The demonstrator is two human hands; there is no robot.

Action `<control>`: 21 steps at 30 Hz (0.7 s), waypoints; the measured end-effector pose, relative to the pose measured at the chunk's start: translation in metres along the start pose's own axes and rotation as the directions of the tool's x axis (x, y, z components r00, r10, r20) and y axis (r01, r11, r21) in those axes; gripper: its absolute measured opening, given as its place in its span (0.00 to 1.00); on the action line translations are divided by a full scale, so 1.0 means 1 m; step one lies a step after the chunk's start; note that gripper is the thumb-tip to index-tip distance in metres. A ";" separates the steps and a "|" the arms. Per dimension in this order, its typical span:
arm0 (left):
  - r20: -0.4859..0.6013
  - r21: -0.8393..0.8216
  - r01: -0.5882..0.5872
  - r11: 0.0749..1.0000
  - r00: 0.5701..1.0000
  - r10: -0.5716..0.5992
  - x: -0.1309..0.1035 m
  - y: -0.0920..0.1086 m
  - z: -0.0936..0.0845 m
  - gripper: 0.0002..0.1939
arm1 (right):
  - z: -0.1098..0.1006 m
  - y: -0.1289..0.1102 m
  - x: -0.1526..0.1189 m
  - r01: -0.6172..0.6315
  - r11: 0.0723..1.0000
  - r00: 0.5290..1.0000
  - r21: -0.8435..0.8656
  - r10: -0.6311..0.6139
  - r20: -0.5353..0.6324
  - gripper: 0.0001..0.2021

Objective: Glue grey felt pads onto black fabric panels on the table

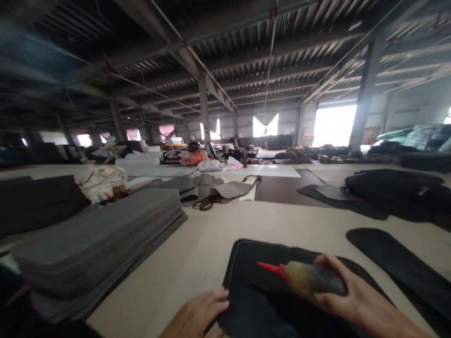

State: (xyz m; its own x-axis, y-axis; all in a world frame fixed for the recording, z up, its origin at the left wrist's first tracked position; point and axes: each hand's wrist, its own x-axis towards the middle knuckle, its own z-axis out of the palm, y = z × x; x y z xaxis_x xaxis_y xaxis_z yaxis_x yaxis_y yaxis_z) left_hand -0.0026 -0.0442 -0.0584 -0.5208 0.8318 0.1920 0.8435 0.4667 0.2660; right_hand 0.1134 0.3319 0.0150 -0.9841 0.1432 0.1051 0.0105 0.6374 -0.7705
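Observation:
A black flat piece with rounded corners (246,281) lies on the pale table in front of me. My left hand (202,312) rests at its left edge, fingertips touching the edge, fingers slightly apart and nothing seen in them. Over the piece, my right hand (338,286) is wrapped round a squeeze bottle (305,277). The bottle is yellowish and dark, with a red pointed nozzle aimed left. It is tilted nearly level, and its tip appears to be above the black surface.
A tall stack of grey sheets (105,234) stands at the left. Another dark long piece (398,263) lies at the right. Farther back are scissors (206,203), grey scraps (232,188), a black bundle (398,190) and a person in orange (195,157).

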 end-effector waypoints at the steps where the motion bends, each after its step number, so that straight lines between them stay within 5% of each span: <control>1: -0.005 0.031 0.007 1.000 1.000 -0.007 -0.001 0.002 0.001 0.23 | 0.001 -0.002 -0.004 -0.025 0.999 1.000 0.021 0.025 0.009 0.19; 6: -0.035 0.020 -0.034 0.999 0.999 0.035 0.001 0.008 0.000 0.23 | 0.013 -0.012 -0.013 -0.045 0.998 0.999 0.037 0.046 -0.009 0.27; 13: -0.112 -0.102 0.022 0.995 0.993 -0.034 0.002 0.007 -0.001 0.27 | 0.045 -0.036 -0.009 0.170 0.983 0.984 -0.074 -0.166 0.061 0.21; 21: -0.111 -0.157 0.082 0.984 0.989 -0.100 0.005 0.005 0.001 0.20 | 0.071 -0.042 0.003 0.333 0.930 0.936 -0.155 -0.307 0.170 0.14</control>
State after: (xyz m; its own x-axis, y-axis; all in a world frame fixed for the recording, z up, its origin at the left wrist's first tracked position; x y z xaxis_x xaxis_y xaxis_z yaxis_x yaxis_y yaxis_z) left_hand -0.0004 -0.0372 -0.0570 -0.6142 0.7422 0.2682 0.7666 0.4806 0.4258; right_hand 0.0978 0.2519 0.0028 -0.9549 -0.1903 0.2279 -0.2905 0.7576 -0.5845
